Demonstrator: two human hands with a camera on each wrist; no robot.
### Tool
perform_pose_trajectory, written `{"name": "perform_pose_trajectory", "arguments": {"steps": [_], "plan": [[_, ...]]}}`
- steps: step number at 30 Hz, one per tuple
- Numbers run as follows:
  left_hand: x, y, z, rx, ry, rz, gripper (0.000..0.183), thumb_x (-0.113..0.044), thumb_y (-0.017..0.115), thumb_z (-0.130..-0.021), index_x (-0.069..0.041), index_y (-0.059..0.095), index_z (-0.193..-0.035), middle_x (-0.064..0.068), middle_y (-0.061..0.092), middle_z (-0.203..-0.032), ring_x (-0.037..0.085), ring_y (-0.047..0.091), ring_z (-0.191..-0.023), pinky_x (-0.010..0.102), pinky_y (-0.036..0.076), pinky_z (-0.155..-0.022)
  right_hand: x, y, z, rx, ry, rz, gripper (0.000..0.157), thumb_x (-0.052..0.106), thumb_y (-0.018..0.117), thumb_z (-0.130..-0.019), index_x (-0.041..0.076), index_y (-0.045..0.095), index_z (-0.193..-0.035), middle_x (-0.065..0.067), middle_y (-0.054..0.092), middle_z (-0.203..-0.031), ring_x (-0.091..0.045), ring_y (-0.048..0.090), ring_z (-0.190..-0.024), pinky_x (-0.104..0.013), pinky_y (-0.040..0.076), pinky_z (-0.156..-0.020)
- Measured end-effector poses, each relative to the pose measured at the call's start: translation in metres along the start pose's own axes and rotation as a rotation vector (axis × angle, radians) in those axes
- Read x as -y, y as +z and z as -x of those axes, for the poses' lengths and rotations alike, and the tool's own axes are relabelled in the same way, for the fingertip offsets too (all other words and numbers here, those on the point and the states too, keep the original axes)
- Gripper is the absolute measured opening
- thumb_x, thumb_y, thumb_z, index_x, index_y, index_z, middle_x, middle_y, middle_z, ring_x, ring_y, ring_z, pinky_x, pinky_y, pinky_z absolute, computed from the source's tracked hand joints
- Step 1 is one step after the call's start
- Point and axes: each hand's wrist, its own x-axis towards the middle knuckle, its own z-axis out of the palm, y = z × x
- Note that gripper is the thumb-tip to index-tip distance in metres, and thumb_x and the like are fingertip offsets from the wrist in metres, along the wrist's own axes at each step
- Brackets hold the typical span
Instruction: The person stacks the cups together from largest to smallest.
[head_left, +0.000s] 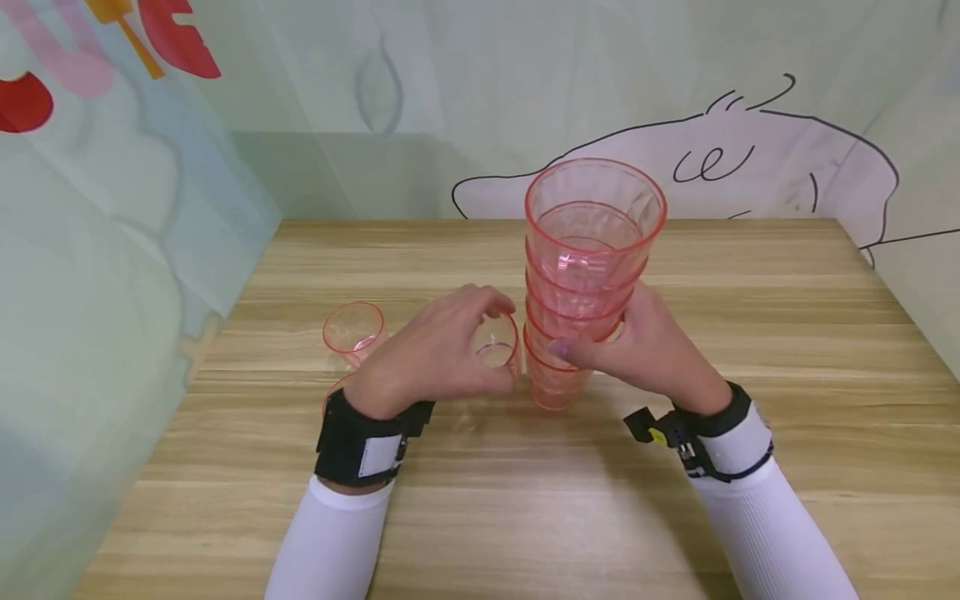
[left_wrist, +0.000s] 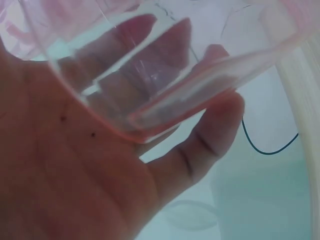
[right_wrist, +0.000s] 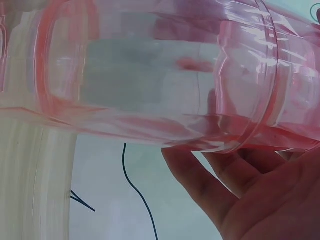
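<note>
In the head view, my right hand (head_left: 656,350) grips a tall stack of clear pink plastic cups (head_left: 588,287), thumb across the near side. The stack is tilted, its rims facing up. Just left of it, my left hand (head_left: 427,358) holds a single pink cup (head_left: 507,354), fingers and thumb curved round its sides. The left wrist view shows that cup (left_wrist: 155,95) up close, with fingers visible through its wall. Seen from the right wrist, the stacked cups (right_wrist: 150,120) fill the upper part, with fingers along one side.
Another pink cup (head_left: 354,333) stands on the wooden table (head_left: 487,517) to the left. Behind my left wrist, the rim of one more cup (head_left: 330,392) shows, mostly hidden. A printed curtain (head_left: 337,175) hangs along the table's back and left edges.
</note>
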Motion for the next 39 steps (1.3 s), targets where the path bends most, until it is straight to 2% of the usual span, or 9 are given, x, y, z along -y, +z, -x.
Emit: {"name": "perform_pose_trajectory", "arguments": {"steps": [7,18,25,33,39], "plan": [[0.000,-0.001,0.000,-0.032,0.019,-0.008,0.059,-0.034,0.076,-0.071,-0.011,0.062,-0.123,0.002,0.062,-0.117,0.020,0.057,-0.110,0.036,0.048,-0.092,-0.001,0.000,0.001,-0.006,0.009,-0.002,0.065,0.014,0.087,-0.078,0.016,0.055,-0.134,0.005,0.065,-0.124,-0.016,0.062,-0.114,-0.045,0.046,-0.102],[-0.001,-0.006,0.002,-0.157,0.054,0.016,0.047,-0.036,0.072,-0.074,-0.013,0.065,-0.116,-0.004,0.063,-0.111,0.017,0.059,-0.104,0.033,0.049,-0.089,0.000,0.000,0.001,-0.005,-0.019,-0.009,0.064,0.011,0.085,-0.079,0.017,0.054,-0.135,0.005,0.066,-0.124,-0.017,0.063,-0.113,-0.045,0.048,-0.100],[-0.001,-0.009,0.002,-0.245,0.073,0.056,0.053,-0.038,0.071,-0.072,-0.014,0.064,-0.119,-0.005,0.064,-0.108,0.015,0.060,-0.097,0.032,0.049,-0.084,-0.001,0.000,0.000,-0.008,-0.022,-0.009,0.064,0.011,0.085,-0.079,0.017,0.055,-0.135,0.005,0.066,-0.124,-0.017,0.063,-0.113,-0.044,0.048,-0.100],[0.002,-0.012,0.002,-0.259,0.097,0.055,0.053,-0.035,0.067,-0.076,-0.013,0.062,-0.124,-0.002,0.064,-0.110,0.017,0.061,-0.095,0.034,0.049,-0.083,0.000,0.001,0.000,-0.011,-0.014,-0.007,0.065,0.010,0.085,-0.078,0.016,0.054,-0.135,0.005,0.065,-0.125,-0.017,0.062,-0.114,-0.042,0.049,-0.100],[0.006,-0.014,0.002,-0.301,0.135,0.060,0.050,-0.036,0.065,-0.083,-0.009,0.061,-0.126,0.000,0.063,-0.110,0.016,0.060,-0.093,0.033,0.049,-0.083,0.000,0.001,0.000,-0.013,-0.009,-0.014,0.066,0.010,0.086,-0.077,0.016,0.054,-0.135,0.005,0.065,-0.125,-0.018,0.062,-0.114,-0.042,0.048,-0.100]]}}
